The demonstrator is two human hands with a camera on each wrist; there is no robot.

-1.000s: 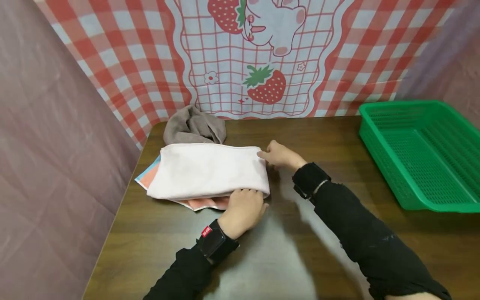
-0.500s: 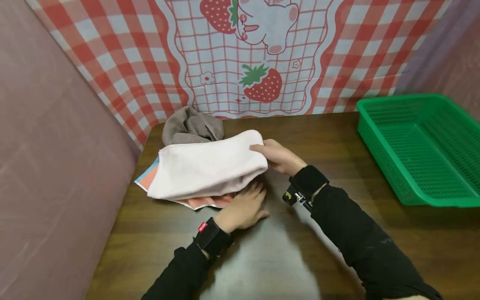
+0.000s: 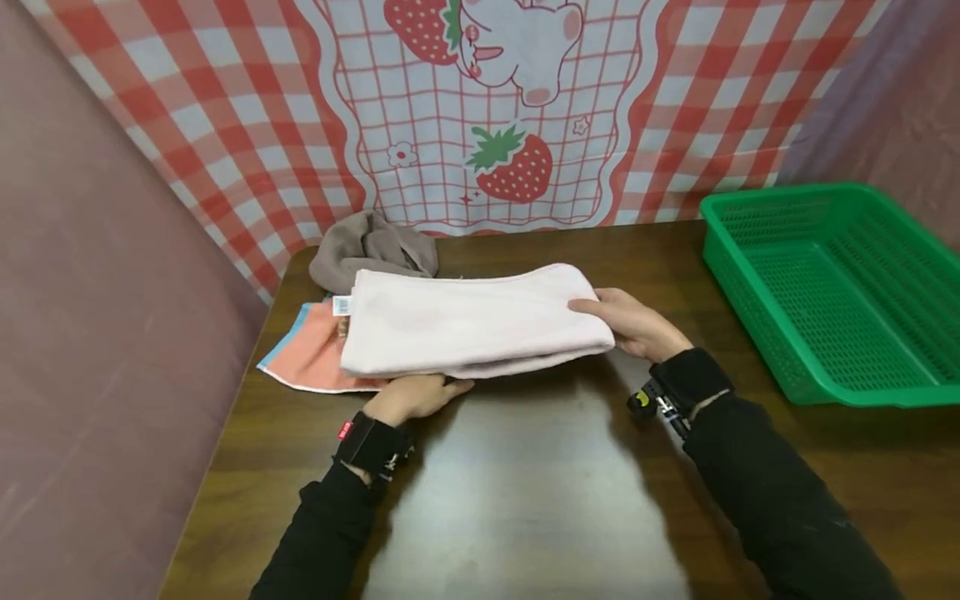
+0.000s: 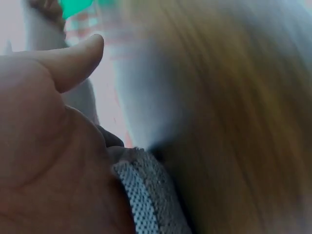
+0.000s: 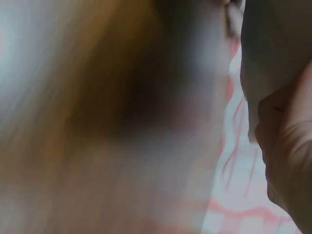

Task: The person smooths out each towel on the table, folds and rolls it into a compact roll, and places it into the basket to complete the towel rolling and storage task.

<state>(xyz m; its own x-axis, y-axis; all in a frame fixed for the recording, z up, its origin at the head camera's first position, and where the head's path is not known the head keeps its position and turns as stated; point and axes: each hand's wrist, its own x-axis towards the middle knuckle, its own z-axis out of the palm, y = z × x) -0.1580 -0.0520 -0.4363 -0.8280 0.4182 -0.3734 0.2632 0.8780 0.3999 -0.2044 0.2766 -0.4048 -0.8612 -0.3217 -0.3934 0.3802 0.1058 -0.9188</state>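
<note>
A folded pale pink towel [image 3: 472, 325] spans both hands in the head view, with a white label [image 3: 341, 306] at its left edge. My right hand [image 3: 637, 323] grips its right end, thumb on top and fingers underneath. Under the front left part lies my left hand [image 3: 412, 397], its fingers hidden by cloth. The left wrist view shows that palm [image 4: 53, 131] with the thumb held out straight, off the towel. An orange towel [image 3: 311, 354] with blue and white edging lies on the table, partly covered by the pink one.
A crumpled grey-brown cloth [image 3: 371, 250] sits at the table's back left corner. On the right stands a green plastic basket [image 3: 795, 333]. A checked strawberry-print curtain [image 3: 660, 125] hangs behind the wooden table [image 3: 525, 483].
The pink towel has moved to the right, uncovering more of the orange towel and the label. My right hand has gone right with it; my left hand has shifted left, under the towel.
</note>
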